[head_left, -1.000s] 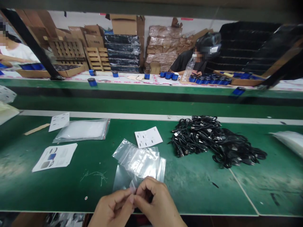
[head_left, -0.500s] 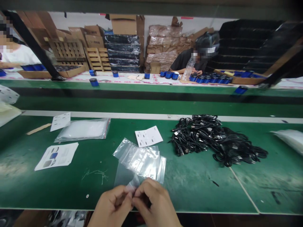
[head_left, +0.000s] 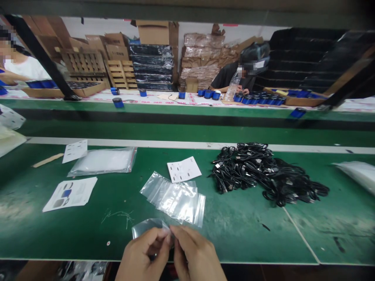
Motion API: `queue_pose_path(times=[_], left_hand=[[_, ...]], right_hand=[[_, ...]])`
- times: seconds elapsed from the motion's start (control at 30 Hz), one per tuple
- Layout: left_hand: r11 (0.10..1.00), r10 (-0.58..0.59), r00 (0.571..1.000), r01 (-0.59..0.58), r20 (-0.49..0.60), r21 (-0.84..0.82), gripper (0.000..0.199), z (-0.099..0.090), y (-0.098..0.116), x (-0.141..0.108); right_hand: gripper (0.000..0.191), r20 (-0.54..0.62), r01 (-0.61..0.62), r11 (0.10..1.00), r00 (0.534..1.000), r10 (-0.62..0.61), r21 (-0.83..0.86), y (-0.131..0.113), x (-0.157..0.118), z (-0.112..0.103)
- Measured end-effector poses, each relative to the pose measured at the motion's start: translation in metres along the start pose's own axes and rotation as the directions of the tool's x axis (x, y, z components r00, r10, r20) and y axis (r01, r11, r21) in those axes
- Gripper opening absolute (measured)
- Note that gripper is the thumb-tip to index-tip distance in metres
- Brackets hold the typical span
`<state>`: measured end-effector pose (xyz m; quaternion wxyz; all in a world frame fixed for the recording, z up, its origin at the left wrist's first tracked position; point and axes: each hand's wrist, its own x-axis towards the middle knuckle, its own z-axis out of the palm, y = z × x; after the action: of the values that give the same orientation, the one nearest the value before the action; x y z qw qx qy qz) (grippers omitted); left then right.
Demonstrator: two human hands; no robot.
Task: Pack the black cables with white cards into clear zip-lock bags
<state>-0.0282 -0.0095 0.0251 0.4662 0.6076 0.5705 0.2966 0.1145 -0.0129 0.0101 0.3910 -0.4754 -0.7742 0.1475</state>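
Both my hands sit at the bottom centre of the view, pinching the top edge of a small clear zip bag (head_left: 148, 227). The bag's body curls out to the left from my left hand (head_left: 143, 246). My right hand (head_left: 195, 249) holds the bag's other side, and my fingers hide its opening. Just beyond them lies a loose stack of clear zip bags (head_left: 174, 200), not touching my hands. A white printed card (head_left: 184, 169) lies beyond the stack.
A heap of black cables (head_left: 263, 174) lies right on the green workbench (head_left: 240, 234). A printed sheet (head_left: 70, 194), a white-filled plastic bag (head_left: 102, 161), and a wooden stick (head_left: 48, 160) lie left. Beyond, co-workers handle blue cylindrical items (head_left: 238, 98).
The small bag has moved away from the stack, now spreading left of my hands. My hands have shifted slightly down and apart.
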Motion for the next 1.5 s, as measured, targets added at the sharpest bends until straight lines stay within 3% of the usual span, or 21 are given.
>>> queue_pose_path(times=[0.13, 0.27, 0.33, 0.4, 0.53, 0.67, 0.77, 0.87, 0.97, 1.07, 1.13, 1.17, 1.3, 1.4, 1.5], left_hand=[[0.967, 0.145, 0.988, -0.131, -0.051, 0.218, 0.02, -0.001, -0.005, 0.001], [0.936, 0.193, 0.981, -0.173, -0.037, 0.308, 0.019, -0.001, -0.009, 0.001], [0.964, 0.132, 0.988, -0.109, -0.077, 0.244, 0.021, -0.001, -0.009, 0.0], [0.987, 0.06, 0.993, -0.043, -0.106, 0.157, 0.021, 0.001, -0.007, -0.002], [0.992, 0.03, 0.99, -0.013, -0.137, 0.122, 0.019, 0.004, -0.004, -0.002], [0.945, 0.168, 0.977, -0.122, -0.131, 0.302, 0.02, 0.002, -0.007, -0.001], [0.831, 0.31, 0.946, -0.22, -0.097, 0.511, 0.024, -0.004, -0.012, 0.0], [0.755, 0.369, 0.927, -0.259, -0.063, 0.602, 0.029, -0.009, -0.015, 0.0], [0.716, 0.437, 0.893, -0.275, -0.105, 0.642, 0.032, -0.013, -0.017, -0.001], [0.68, 0.483, 0.864, -0.27, -0.139, 0.682, 0.033, -0.018, -0.021, -0.001], [0.676, 0.472, 0.871, -0.258, -0.137, 0.69, 0.033, -0.02, -0.024, 0.0], [0.686, 0.448, 0.884, -0.243, -0.135, 0.685, 0.033, -0.021, -0.025, 0.001], [0.741, 0.373, 0.92, -0.218, -0.12, 0.635, 0.033, -0.02, -0.03, 0.006], [0.782, 0.351, 0.924, -0.198, -0.154, 0.591, 0.033, -0.017, -0.033, 0.007], [0.819, 0.314, 0.936, -0.181, -0.162, 0.544, 0.034, -0.016, -0.036, 0.006]], right_hand=[[0.021, 0.048, -0.033, 0.995, 0.998, 0.038, -0.095, 0.004, -0.003, 0.002], [0.023, -0.041, -0.094, 0.972, 0.995, 0.087, -0.216, 0.008, -0.002, 0.007], [0.023, -0.058, -0.213, 0.965, 0.977, 0.206, -0.15, 0.01, 0.001, 0.005], [0.023, 0.002, -0.335, 0.942, 0.942, 0.336, -0.021, 0.01, 0.005, 0.001], [0.024, 0.138, -0.432, 0.89, 0.9, 0.414, 0.147, 0.004, 0.011, -0.006], [0.017, 0.226, -0.441, 0.861, 0.892, 0.39, 0.254, -0.005, 0.012, -0.003], [0.015, 0.215, -0.386, 0.887, 0.916, 0.338, 0.252, -0.006, 0.011, 0.004], [0.018, 0.065, -0.231, 0.96, 0.972, 0.224, 0.16, -0.003, 0.009, 0.01], [0.021, -0.092, -0.151, 0.989, 0.984, 0.15, -0.002, 0.0, 0.013, 0.008], [0.018, 0.059, -0.2, 0.98, 0.978, 0.2, -0.005, 0.0, 0.028, -0.004], [0.006, 0.174, -0.216, 0.976, 0.961, 0.217, -0.025, 0.001, 0.047, -0.014], [0.01, 0.21, -0.216, 0.973, 0.951, 0.229, -0.084, 0.003, 0.058, -0.017], [0.066, 0.292, -0.232, 0.895, 0.888, 0.354, -0.38, 0.014, 0.104, -0.017], [0.076, 0.331, -0.267, 0.861, 0.842, 0.427, -0.433, 0.023, 0.128, -0.011], [0.073, 0.369, -0.274, 0.85, 0.809, 0.457, -0.451, 0.028, 0.14, -0.012]])
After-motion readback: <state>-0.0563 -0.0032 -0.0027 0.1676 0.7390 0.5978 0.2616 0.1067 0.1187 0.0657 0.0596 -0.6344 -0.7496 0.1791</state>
